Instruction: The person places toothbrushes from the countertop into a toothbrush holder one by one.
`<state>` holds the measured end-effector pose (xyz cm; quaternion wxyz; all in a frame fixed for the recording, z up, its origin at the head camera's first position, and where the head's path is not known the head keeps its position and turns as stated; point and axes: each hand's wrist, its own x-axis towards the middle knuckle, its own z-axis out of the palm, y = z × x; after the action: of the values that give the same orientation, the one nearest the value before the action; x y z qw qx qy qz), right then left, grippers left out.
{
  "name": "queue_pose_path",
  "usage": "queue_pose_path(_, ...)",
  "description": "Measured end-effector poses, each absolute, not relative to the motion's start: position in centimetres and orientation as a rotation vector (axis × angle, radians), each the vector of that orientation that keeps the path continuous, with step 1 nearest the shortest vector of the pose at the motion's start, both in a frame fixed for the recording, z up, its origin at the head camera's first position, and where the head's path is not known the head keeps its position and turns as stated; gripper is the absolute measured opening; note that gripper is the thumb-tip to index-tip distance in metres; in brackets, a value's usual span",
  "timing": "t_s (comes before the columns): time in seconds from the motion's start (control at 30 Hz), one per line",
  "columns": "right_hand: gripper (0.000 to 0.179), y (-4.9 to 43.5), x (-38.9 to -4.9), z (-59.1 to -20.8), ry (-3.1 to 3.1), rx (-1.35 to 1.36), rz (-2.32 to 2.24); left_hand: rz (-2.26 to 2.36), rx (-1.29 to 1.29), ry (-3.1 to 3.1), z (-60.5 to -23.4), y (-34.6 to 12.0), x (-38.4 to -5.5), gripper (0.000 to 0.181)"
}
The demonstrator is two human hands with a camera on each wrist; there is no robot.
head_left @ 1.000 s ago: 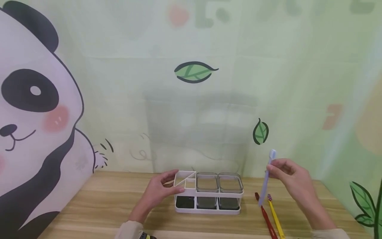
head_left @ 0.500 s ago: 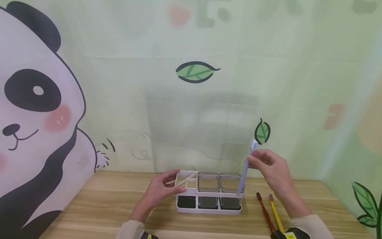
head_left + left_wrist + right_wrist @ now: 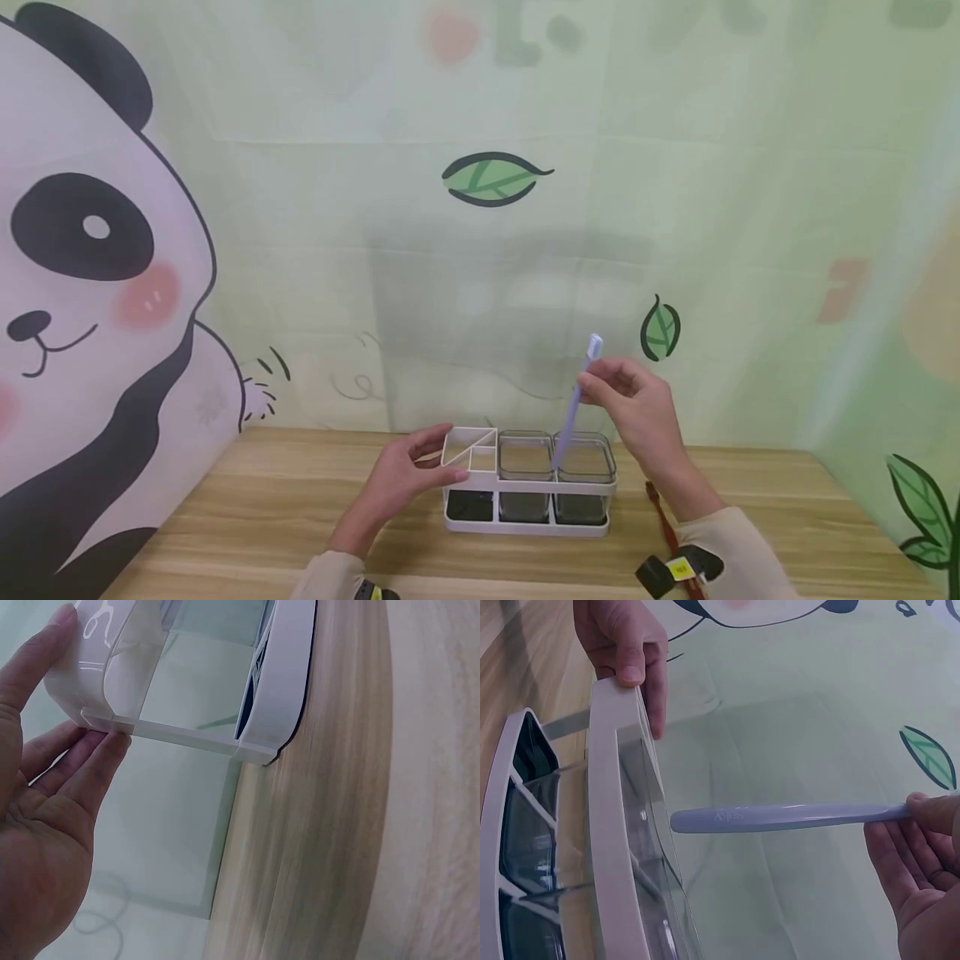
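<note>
A white two-tier toothbrush holder (image 3: pixel 555 528) stands on the wooden table, with a divided section at its left and two clear cups (image 3: pixel 584 475) set in the middle and right. My left hand (image 3: pixel 408 467) grips its left end, thumb on the front and fingers behind, as the left wrist view also shows. Between thumb and fingertips my right hand (image 3: pixel 637 400) pinches a light purple toothbrush (image 3: pixel 780 817) near its head, bristle end up. The brush slants, its handle end hanging over the cups; in the right wrist view that end is just outside the cup rims.
A red toothbrush (image 3: pixel 663 517) lies on the table (image 3: pixel 255 517) right of the holder, partly covered by my right forearm and its wrist camera (image 3: pixel 667 571). Behind the table hangs a printed cloth (image 3: pixel 315 208) with a panda and leaves.
My right hand has carried the purple toothbrush leftward from above the other brushes to over the cups. The yellow toothbrush is now hidden behind my forearm. My left hand keeps its grip.
</note>
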<state>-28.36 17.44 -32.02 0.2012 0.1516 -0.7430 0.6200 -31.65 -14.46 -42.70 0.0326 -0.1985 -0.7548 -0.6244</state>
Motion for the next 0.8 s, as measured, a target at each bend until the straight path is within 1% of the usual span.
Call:
queue_pose_path(0.17, 0.022, 15.8, -29.1, -31.8, -2.03, 0.44, 1.783, -1.919, -0.606, -2.327, -42.8, -14.5, -31.7, 0.075)
queue_pose_path(0.8, 0.015, 10.7, -30.8, -31.7, -1.961, 0.479, 1.87, -1.917, -0.622, -2.317, -42.8, -14.5, -31.7, 0.075)
